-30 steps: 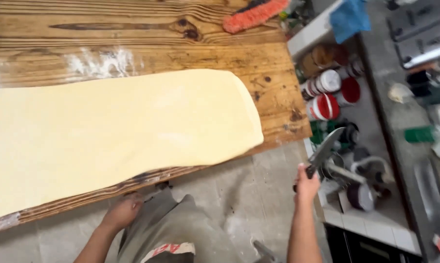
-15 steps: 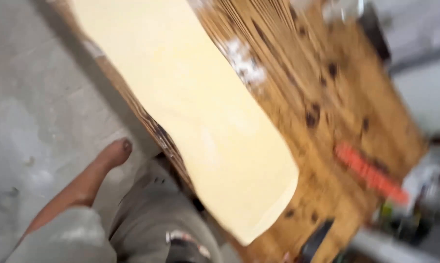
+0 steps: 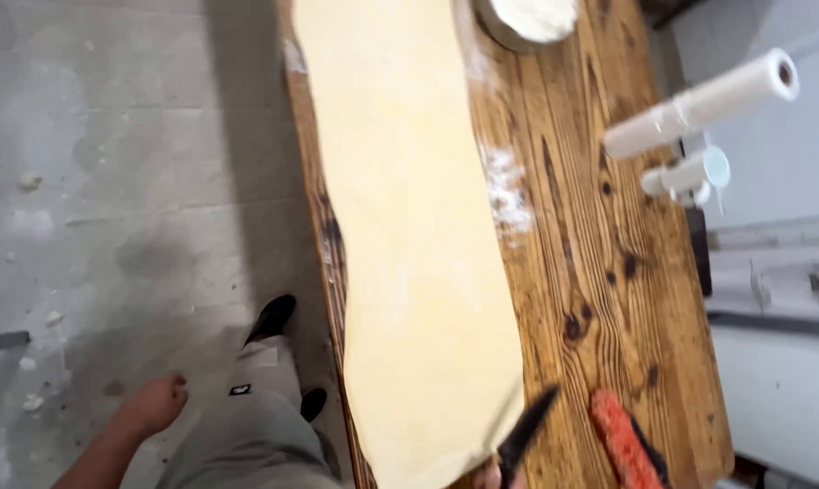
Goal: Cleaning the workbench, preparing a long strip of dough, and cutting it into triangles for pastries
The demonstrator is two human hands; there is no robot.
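Note:
A long sheet of pale yellow dough (image 3: 409,235) lies along a wooden table (image 3: 609,272). My right hand (image 3: 498,477) shows only as fingertips at the bottom edge, gripping a black-bladed knife (image 3: 525,433) whose tip points up over the near end of the dough. My left hand (image 3: 154,405) hangs loosely curled beside my leg, off the table over the floor, holding nothing.
An orange brush (image 3: 625,445) lies on the table right of the knife. A bowl of flour (image 3: 525,20) stands at the far end. Two white rolls (image 3: 699,104) stick out from the right wall. Flour dusts the wood (image 3: 509,195). Grey concrete floor (image 3: 110,181) at left.
The view has swung round, so the table now runs away from me. My right hand has brought the knife from the shelf side over to the near end of the dough.

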